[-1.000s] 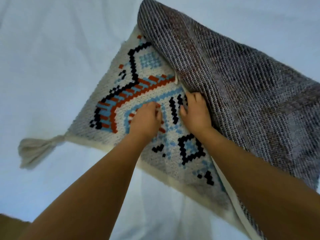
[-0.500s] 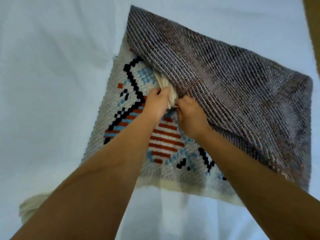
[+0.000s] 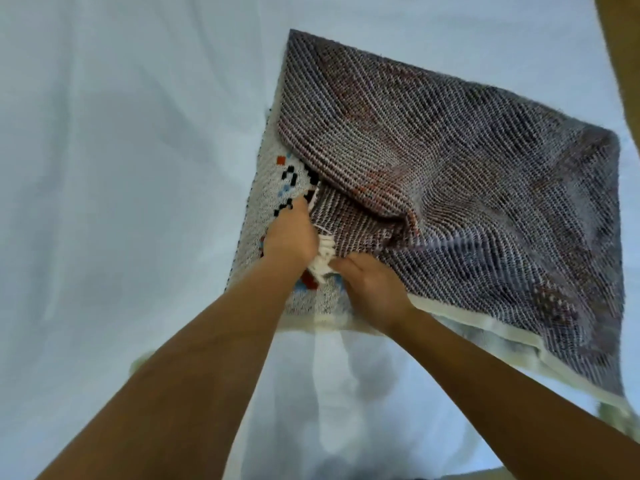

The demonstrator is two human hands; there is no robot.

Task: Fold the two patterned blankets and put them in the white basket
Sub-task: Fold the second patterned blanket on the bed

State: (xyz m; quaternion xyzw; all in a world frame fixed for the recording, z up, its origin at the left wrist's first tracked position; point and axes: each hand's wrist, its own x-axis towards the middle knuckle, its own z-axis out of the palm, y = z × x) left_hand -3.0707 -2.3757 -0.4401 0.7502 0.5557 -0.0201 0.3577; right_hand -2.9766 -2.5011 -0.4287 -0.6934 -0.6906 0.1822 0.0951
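White sheet (image 3: 121, 168), blanket (image 3: 450, 168) pattern mostly hidden, left hand (image 3: 291, 237) gripping tassel (image 3: 323, 260), right hand (image 3: 370, 289) gripping blanket

A pale white sheet (image 3: 121, 168) fills nearly the whole view. It is softly creased, with faint grey shadows under cool, even light. Past the sheet's upper right edge runs a blurred brown strip (image 3: 623, 64).

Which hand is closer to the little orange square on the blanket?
Left. The left hand sits just below the orange square, gripping the white tassel; the right hand is lower and further right, holding the blanket.
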